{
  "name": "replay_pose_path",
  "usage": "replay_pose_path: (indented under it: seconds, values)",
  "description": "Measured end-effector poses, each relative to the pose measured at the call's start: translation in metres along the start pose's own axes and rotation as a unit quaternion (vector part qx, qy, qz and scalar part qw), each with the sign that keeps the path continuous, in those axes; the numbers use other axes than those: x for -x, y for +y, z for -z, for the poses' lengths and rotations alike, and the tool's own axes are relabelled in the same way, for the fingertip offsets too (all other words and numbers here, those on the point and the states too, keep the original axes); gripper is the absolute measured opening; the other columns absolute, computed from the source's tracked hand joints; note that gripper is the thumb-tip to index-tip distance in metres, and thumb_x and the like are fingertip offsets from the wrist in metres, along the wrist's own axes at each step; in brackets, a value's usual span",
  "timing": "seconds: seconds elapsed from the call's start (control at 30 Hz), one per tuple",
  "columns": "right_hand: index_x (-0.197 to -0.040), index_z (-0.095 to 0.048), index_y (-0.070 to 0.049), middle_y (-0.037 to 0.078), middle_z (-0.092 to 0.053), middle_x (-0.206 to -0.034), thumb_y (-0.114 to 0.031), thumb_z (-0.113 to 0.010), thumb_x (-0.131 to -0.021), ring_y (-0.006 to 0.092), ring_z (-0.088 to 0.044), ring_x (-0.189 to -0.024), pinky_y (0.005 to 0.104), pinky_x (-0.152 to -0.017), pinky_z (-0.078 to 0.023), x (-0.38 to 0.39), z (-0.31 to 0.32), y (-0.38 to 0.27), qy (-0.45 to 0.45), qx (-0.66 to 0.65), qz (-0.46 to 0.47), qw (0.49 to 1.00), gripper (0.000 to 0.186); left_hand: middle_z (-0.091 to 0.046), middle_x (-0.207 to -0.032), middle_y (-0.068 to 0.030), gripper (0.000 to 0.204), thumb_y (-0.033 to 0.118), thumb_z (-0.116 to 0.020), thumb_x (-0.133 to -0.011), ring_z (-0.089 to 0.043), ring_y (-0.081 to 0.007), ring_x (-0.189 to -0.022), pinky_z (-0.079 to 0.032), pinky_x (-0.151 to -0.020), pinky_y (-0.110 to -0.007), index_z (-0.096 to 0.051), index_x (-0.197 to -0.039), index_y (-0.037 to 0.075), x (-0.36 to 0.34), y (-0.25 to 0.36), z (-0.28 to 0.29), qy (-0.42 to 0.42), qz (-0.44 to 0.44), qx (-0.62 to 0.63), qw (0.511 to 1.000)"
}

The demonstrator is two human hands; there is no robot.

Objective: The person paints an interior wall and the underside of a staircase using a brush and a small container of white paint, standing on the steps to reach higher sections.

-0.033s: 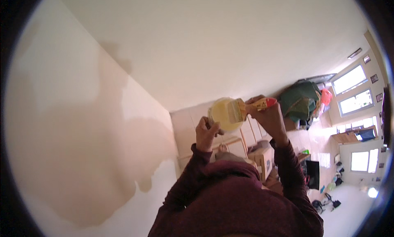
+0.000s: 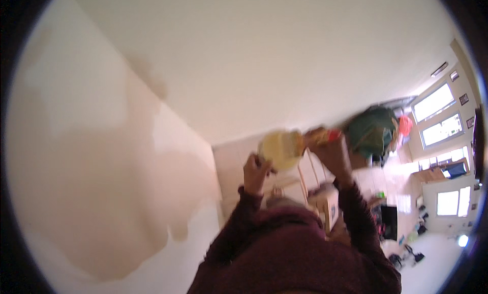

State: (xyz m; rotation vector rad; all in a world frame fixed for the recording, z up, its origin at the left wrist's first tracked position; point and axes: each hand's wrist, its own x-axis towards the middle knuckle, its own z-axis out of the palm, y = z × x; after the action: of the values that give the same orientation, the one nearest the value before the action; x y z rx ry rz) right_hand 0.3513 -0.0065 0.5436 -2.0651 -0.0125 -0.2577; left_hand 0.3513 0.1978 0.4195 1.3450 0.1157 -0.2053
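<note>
My left hand (image 2: 256, 173) grips the near left rim of a round, see-through tub (image 2: 273, 150) with pale yellow content. From the right, my right hand (image 2: 331, 154) holds a flat paintbrush (image 2: 293, 143) by its wooden, red-ended handle. The brush's wide head lies over the right side of the tub; whether its bristles touch the content I cannot tell. To the left, a white wall (image 2: 188, 253) carries a large beige patch (image 2: 101, 192) with uneven edges. A cream wall (image 2: 264, 60) rises ahead, meeting it at a corner.
Wooden bars (image 2: 304, 181) and a cardboard box (image 2: 330, 206) are below my hands. A heap under green cloth (image 2: 371, 134) stands at the right, with a pinkish-red bundle (image 2: 405, 125) beside it. Farther right are a black screen (image 2: 389, 223) and windows (image 2: 434, 103).
The view has shifted slightly and blurred. My right hand and the brush sit a little lower in the picture; both grips are the same.
</note>
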Motion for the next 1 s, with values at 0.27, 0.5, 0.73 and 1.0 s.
replay_pose_path:
  seconds: [0.27, 0.5, 0.73, 1.0]
  values:
    - [-0.099, -0.062, 0.002, 0.009, -0.067, -0.088, -0.016, -0.066, -0.085, 0.0157, -0.065, -0.079, 0.0288, -0.066, -0.055, -0.026, 0.014, 0.066, -0.066, -0.237, -0.099, 0.964, 0.024, -0.059, -0.064, -0.0114, 0.034, 0.020, -0.071, -0.075, -0.059, -0.0189, -0.051, -0.047, -0.049, -0.030, -0.045, -0.086, 0.000, -0.022, -0.011, -0.028, 0.046, -0.011, 0.089, 0.995]
    - [-0.105, -0.058, 0.001, 0.012, -0.064, -0.097, -0.019, -0.061, -0.087, 0.0229, -0.064, -0.083, 0.0380, -0.073, -0.056, -0.023, 0.022, 0.127, -0.008, -0.483, -0.243, 0.841, 0.027, -0.057, -0.066, -0.0048, 0.022, 0.023, -0.066, -0.085, -0.055, -0.0135, -0.056, -0.044, -0.049, -0.026, -0.052, -0.080, 0.007, -0.058, -0.036, -0.042, 0.015, -0.033, 0.108, 0.993]
    - [-0.108, -0.058, -0.009, 0.006, -0.061, -0.102, -0.023, -0.062, -0.088, 0.0176, -0.058, -0.086, 0.0355, -0.076, -0.050, -0.031, 0.009, 0.141, -0.040, -0.663, -0.206, 0.718, 0.025, -0.057, -0.068, -0.0050, 0.020, 0.018, -0.066, -0.085, -0.057, -0.0133, -0.058, -0.044, -0.049, -0.025, -0.050, -0.079, 0.007, -0.074, 0.001, -0.047, -0.018, 0.007, 0.160, 0.987]
    - [-0.120, -0.051, -0.012, -0.004, -0.057, -0.103, -0.034, -0.052, -0.095, 0.0099, -0.054, -0.095, 0.0349, -0.089, -0.045, -0.114, 0.116, -0.067, 0.114, -0.503, 0.170, 0.840, 0.034, -0.057, -0.068, -0.0054, 0.019, 0.015, -0.065, -0.085, -0.056, -0.0139, -0.055, -0.045, -0.049, -0.025, -0.049, -0.079, 0.008, -0.083, 0.019, -0.024, -0.059, -0.006, 0.138, 0.989]
